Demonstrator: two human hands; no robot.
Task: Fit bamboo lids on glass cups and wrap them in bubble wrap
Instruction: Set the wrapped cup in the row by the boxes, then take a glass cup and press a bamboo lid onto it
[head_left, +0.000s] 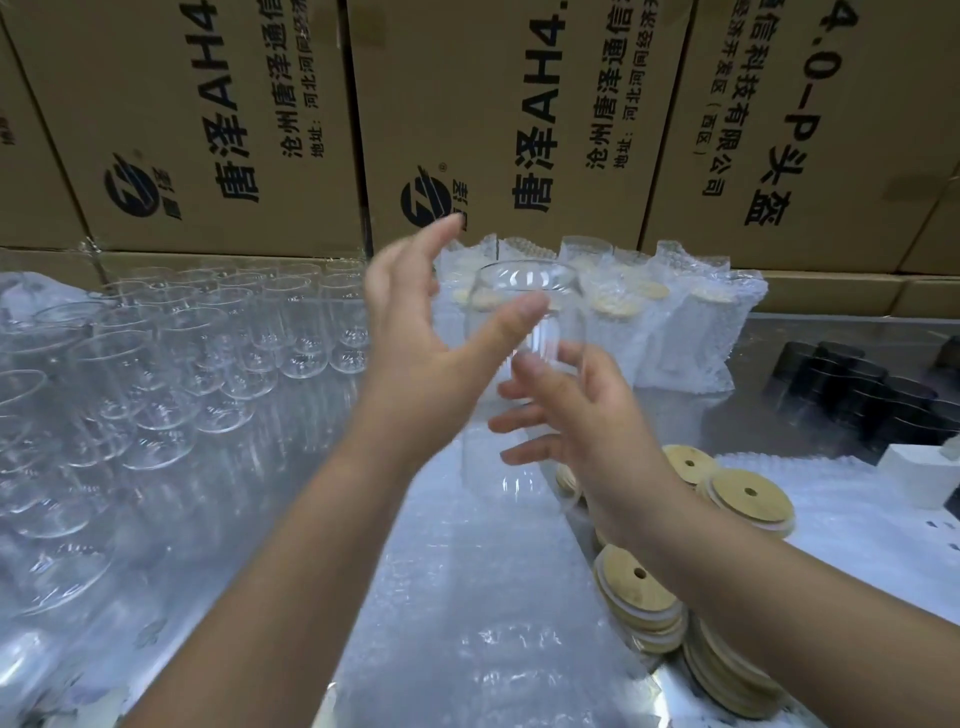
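clear cup held aloft beneath cartons marked 唐泽ah4

the brown cartons (218, 119) stacked along the back carry black print turned on its side; each shows a round logo, then "唐泽ah4" in large characters, with smaller lines reading "沧州唐泽通信科技有限公司" and "地址:河北河间经济开发区(西区)"; the carton at the right also reads "4.0-p头盔"; some of the print runs off the top edge.

the glass cup (563, 327) is upright in the air with its mouth up and no lid on it, above the sheet of bubble wrap (467, 597) spread on the table; the left hand (415, 343) is wide open, its fingers straight and fanned upward to the left of the rim and apart from it; only its thumb (519, 317) lies against the cup's upper wall; the right hand (597, 431) has its fingers spread and bent round the lower half of the cup, partly seen through the glass, and holds it there; both hands are blurred, so how firmly the right one grips cannot be told.

rows of bare cups (208, 338) stand at the left; wrapped cups (691, 332), with bamboo tops showing through the wrap, stand at the back just behind the held cup; bamboo lids (639, 597), each with a small hole, lie in leaning stacks at the right, near the right forearm; dark round items (857, 400) and a white box (919, 473) sit at the far right.
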